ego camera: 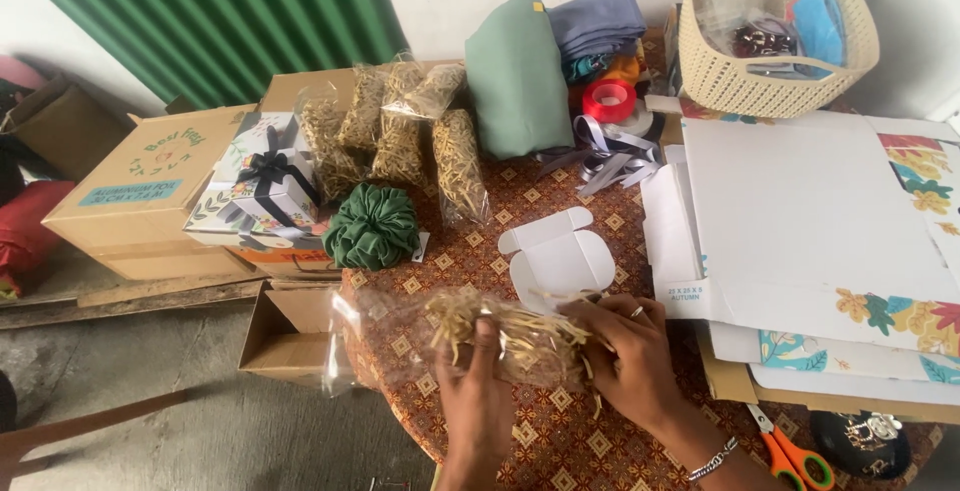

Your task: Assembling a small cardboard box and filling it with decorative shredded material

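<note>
Both of my hands were busy with a clump of tan paper straw (510,336) at the near edge of the table (560,441), which had a brown patterned cloth on it. My left hand (478,391) was closed on the straw from below, with my thumb on top. My right hand (625,346) pressed its fingers into the same clump from the other side, so my hands were close together with the straw between them. A clear plastic bag (350,336) hung off the left end of the straw, over the table edge. Just behind the straw lay a small white box (555,256), open and flat. Near that sat a green scrunchie (373,226). Farther back stood four clear bags of straw (400,136) and a folded green cloth (517,76). Sheets of white card with flowers (810,221) lay on my right. Orange scissors (795,456) lay by my right wrist.
</note>
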